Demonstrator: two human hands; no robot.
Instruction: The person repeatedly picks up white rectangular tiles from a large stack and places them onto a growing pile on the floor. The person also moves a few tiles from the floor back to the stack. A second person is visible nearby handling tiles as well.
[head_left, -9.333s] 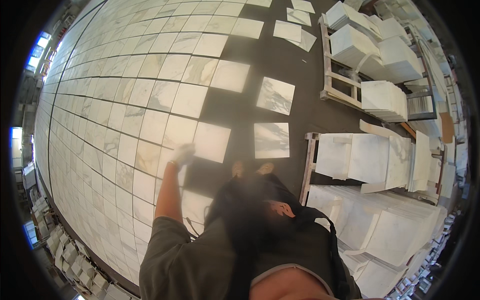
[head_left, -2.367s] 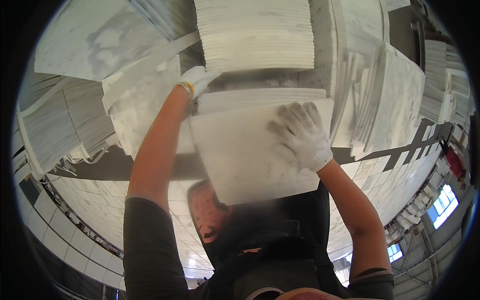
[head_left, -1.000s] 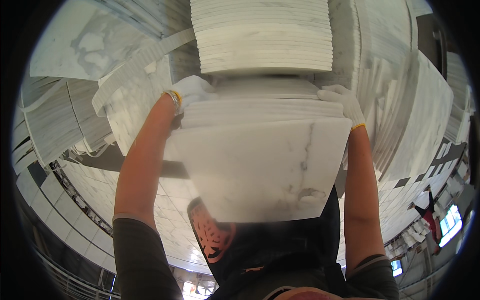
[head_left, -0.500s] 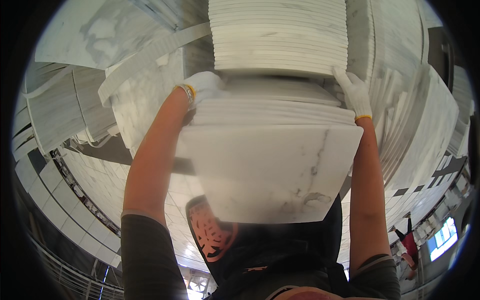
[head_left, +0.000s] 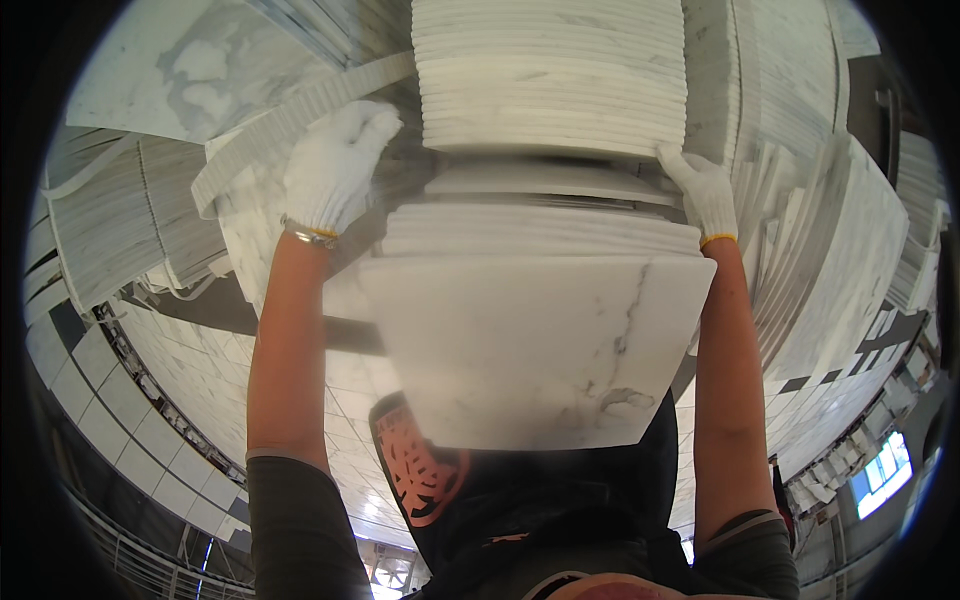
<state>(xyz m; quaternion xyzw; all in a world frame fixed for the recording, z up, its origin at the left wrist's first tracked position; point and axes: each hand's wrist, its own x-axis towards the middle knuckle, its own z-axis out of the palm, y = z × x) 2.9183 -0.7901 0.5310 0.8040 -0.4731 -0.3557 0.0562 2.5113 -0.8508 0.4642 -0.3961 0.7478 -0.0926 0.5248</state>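
Both my hands wear white knit gloves with yellow cuffs. My left hand [head_left: 340, 165] is raised left of the marble slabs, apart from them, its fingers loosely bent with nothing visible in them. My right hand [head_left: 705, 190] rests at the near right corner of a tall stack of white marble tiles [head_left: 555, 85], its thumb spread against the edge. Between that stack and me, several marble slabs lean together; the nearest slab [head_left: 530, 340] faces me with grey veins. Behind them, a loose tile [head_left: 545, 180] lies in the dark gap under the stack's near edge.
On the right lean several more marble slabs [head_left: 840, 250], close to my right forearm. At left stand a large veined slab [head_left: 180, 75], a pale curved strip [head_left: 290, 120] and stacked tiles [head_left: 105, 215]. Light tiles [head_left: 190, 350] cover the floor.
My left hand has come away from the slabs and moved left. My right hand stays at the stack's corner, with little movement.
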